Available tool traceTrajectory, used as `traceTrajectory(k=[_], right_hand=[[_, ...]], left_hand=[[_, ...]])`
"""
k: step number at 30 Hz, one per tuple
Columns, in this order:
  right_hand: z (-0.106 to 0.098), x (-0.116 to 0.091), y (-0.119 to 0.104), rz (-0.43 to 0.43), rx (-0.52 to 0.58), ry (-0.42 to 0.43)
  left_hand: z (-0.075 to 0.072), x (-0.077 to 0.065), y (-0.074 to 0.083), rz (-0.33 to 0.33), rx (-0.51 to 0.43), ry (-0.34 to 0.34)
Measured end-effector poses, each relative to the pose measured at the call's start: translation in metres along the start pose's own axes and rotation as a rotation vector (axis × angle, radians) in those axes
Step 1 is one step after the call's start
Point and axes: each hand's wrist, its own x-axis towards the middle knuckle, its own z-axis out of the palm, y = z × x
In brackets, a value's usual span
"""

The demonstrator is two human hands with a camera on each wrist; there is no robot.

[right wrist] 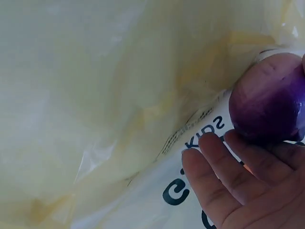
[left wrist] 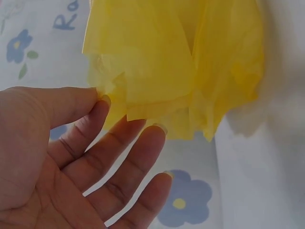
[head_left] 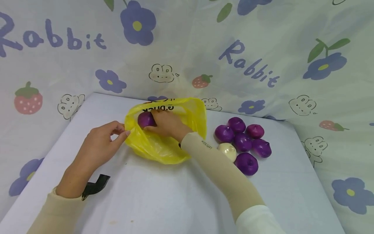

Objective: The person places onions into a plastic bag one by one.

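Observation:
A yellow plastic bag (head_left: 163, 152) lies with its mouth open toward me on the white table. At its left rim my left hand (head_left: 100, 144) pinches the plastic between thumb and index finger; the left wrist view shows the other fingers (left wrist: 143, 152) spread loosely beside the bag. My right hand (head_left: 168, 123) reaches inside the bag and holds a purple onion (head_left: 146, 120) near the left inner side. In the right wrist view this onion (right wrist: 267, 100) sits against the fingers, with the thumb barely visible at the frame edge. Black print shows on the bag's inner wall.
Right of the bag sits a cluster of several purple onions (head_left: 243, 142) with one pale onion (head_left: 227, 152) among them, close to my right forearm. A black strap (head_left: 97, 186) sticks out by my left wrist. Behind the table hangs a patterned cloth (head_left: 181, 48).

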Motion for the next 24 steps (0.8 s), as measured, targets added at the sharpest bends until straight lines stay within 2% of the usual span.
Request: traceTrajectory(k=[14,24], right_hand=[[0.0097,0.0060,-0.0081,0.058,0.047,0.000],[0.0089,0.0058,-0.0015,0.050,0.090,0.010]], left_hand=[[-0.0012,-0.0011,-0.0002,-0.025,0.006,0.015],[0.0002,0.0006,-0.0019,-0.025,0.005,0.044]])
